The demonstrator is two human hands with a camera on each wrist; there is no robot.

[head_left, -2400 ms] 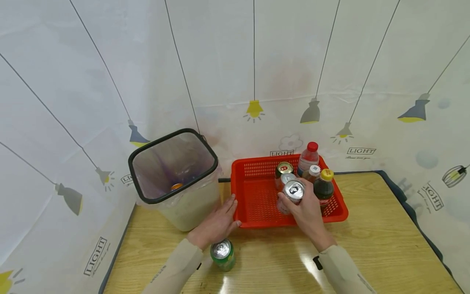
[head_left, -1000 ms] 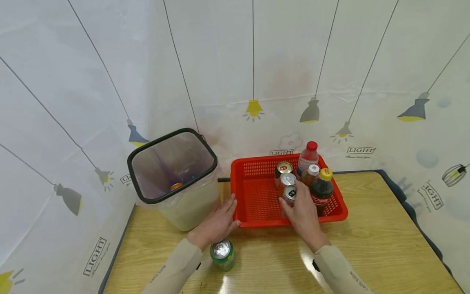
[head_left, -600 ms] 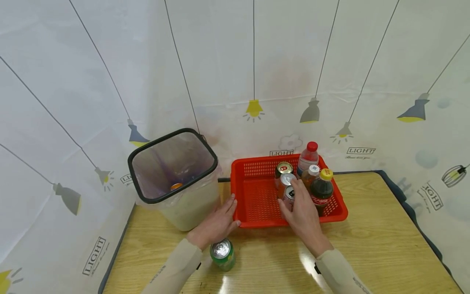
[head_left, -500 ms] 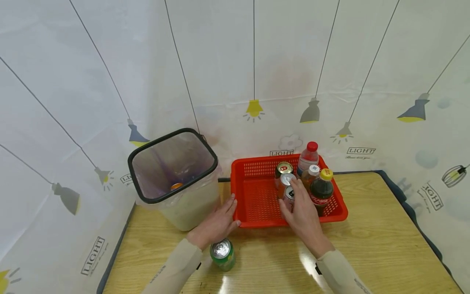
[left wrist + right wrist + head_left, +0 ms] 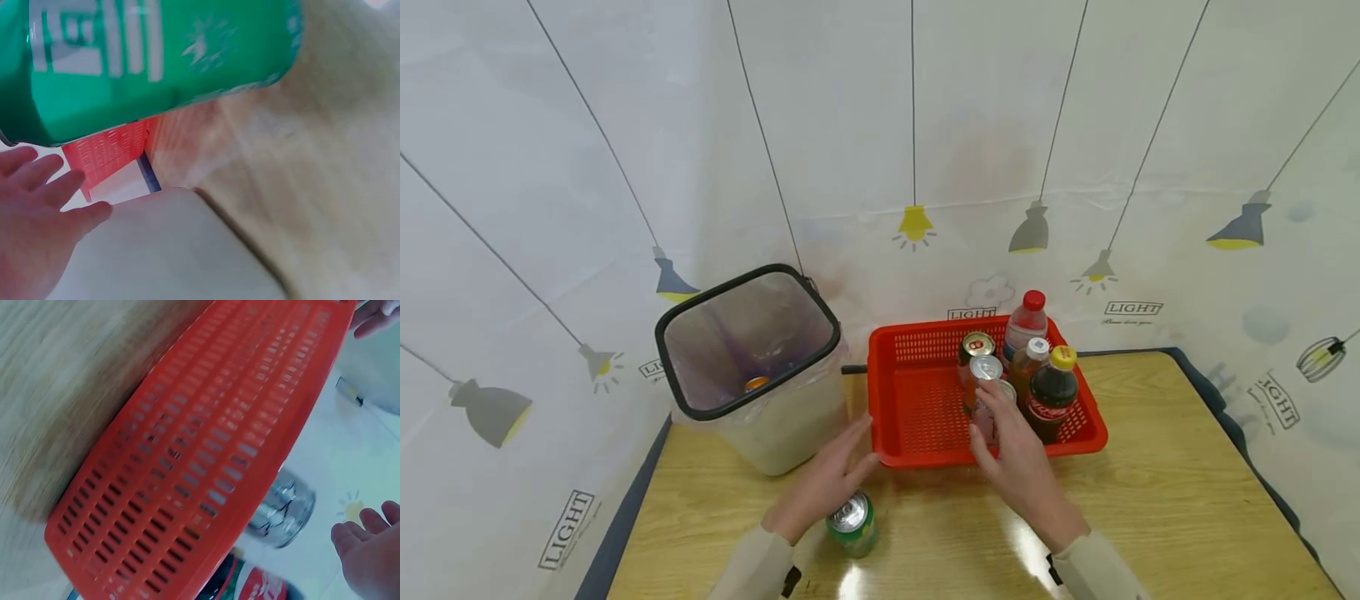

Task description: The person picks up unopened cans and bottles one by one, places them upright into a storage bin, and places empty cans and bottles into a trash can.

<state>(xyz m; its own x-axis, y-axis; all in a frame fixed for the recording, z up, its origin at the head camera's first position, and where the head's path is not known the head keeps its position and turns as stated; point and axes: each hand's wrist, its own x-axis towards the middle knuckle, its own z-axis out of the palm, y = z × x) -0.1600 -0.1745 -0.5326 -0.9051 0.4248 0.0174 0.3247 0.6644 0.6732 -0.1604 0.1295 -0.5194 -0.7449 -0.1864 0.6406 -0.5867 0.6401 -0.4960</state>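
Observation:
My left hand (image 5: 822, 485) hovers by the near left corner of the red basket (image 5: 917, 457), fingers loosely extended and holding nothing. Just under its wrist a green drink can (image 5: 853, 527) stands upright on the table; it looms large in the left wrist view. Over the basket's near side is my right hand (image 5: 1019, 468), its fingers loose above a silver drink can (image 5: 984, 427) partly hidden by them. In the right wrist view, a gap shows between the right hand (image 5: 375, 553) and that can (image 5: 286, 509). An orange can (image 5: 985, 368) and a dark gold-topped can (image 5: 977, 345) stand behind it.
Along the basket's right side stand a red-capped bottle (image 5: 1026, 321), a white-capped bottle (image 5: 1028, 360) and a yellow-capped cola bottle (image 5: 1051, 400). A black-rimmed bin (image 5: 790, 421), lined with plastic, stands left of the basket; something orange (image 5: 756, 383) lies inside. Behind is a patterned curtain.
My right hand has lowered the silver can into the basket, loosened its fingers and drawn slightly towards me. The left hand has come off the basket's edge, moving back and left.

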